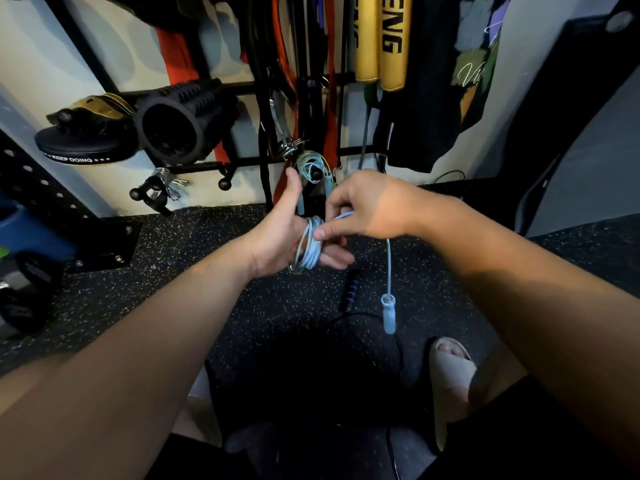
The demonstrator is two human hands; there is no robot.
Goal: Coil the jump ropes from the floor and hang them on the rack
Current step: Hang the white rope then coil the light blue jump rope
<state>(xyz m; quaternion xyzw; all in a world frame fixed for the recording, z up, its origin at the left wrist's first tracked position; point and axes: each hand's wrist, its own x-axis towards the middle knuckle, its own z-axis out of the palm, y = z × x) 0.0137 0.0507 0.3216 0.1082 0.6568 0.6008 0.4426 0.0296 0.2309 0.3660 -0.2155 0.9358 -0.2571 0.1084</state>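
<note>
Left hand [277, 242], right hand [369, 206] and forearms bare. Black fabric shorts [526, 441]. Cream foam open-toe slide sandal [450, 372] on right foot, toes showing.

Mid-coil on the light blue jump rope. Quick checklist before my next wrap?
1. Coil: the light blue jump rope is wrapped around the left hand: ok.
2. The right hand pinches the free strand: ok.
3. The loose handle dangles untangled below the right hand: ok.
4. A bare peg sits left of the hung coil: ok.
5. All ropes off the floor: not ok, a black jump rope lies there.
</note>
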